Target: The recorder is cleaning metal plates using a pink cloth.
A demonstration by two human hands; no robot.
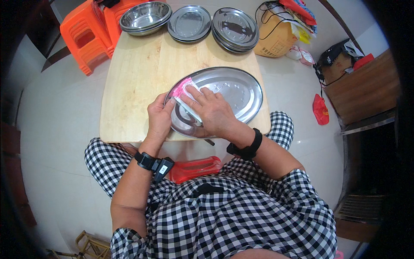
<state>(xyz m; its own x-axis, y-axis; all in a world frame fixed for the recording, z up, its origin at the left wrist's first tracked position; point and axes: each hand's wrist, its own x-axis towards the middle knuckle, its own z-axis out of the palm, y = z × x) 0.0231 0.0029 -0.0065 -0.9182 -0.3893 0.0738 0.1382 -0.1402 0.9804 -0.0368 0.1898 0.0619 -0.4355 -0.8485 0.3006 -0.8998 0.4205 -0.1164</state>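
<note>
An oval stainless steel tray [239, 97] lies near the front right of a light wooden table [132, 87]. My left hand [160, 113] grips its left rim, thumb on top. With fingers spread flat, my right hand [212, 111] presses a folded pink and white cloth [183, 89] against the left part of the tray's inner surface. Part of the cloth is hidden under the right fingers.
Along the far edge stand stacked steel bowls [147, 17], a stack of round steel plates [190, 23] and a taller plate stack [235, 29]. Orange plastic stools [87, 42] are beyond the table's left corner; a cardboard box [275, 35] is beyond the right. A red plastic object [194, 170] is between the knees.
</note>
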